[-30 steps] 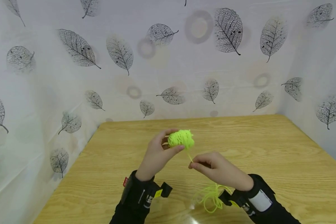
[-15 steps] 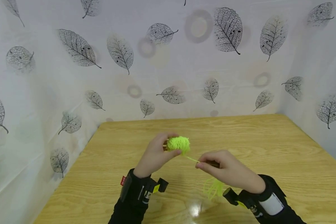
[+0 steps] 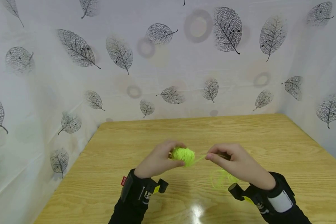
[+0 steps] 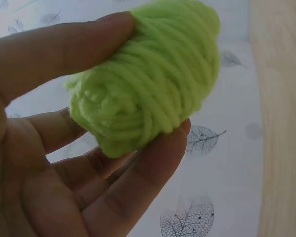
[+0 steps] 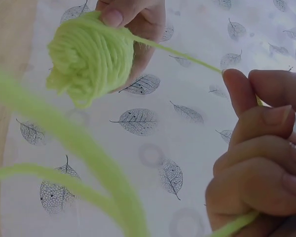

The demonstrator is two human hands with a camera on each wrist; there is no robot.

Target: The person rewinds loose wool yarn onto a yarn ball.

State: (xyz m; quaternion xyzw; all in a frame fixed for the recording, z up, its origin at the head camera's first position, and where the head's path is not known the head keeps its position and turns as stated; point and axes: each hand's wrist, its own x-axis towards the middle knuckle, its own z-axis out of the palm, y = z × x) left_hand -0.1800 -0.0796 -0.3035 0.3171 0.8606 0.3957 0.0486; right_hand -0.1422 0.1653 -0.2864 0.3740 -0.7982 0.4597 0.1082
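A small ball of neon yellow-green yarn (image 3: 184, 156) is gripped between the thumb and fingers of my left hand (image 3: 160, 160), above the table. In the left wrist view the wound strands of the yarn ball (image 4: 153, 74) show close up, thumb on one side and fingers on the other. To its right, my right hand (image 3: 236, 161) pinches a strand of yarn (image 5: 180, 53) that runs taut from the ball. More yarn passes through the curled lower fingers of that hand. Loose loops of yarn (image 3: 219, 179) hang below it.
A wood-grain table (image 3: 128, 133) spreads under both hands. Behind it and at the sides hangs a pale curtain (image 3: 179, 68) printed with leaves. Black wrist straps (image 3: 280, 193) with small cameras sit on both wrists.
The right hand has moved right and slightly up, drawing out a longer strand. The left hand has lowered and turned the yarn ball. The loose loops have shifted right with the right hand.
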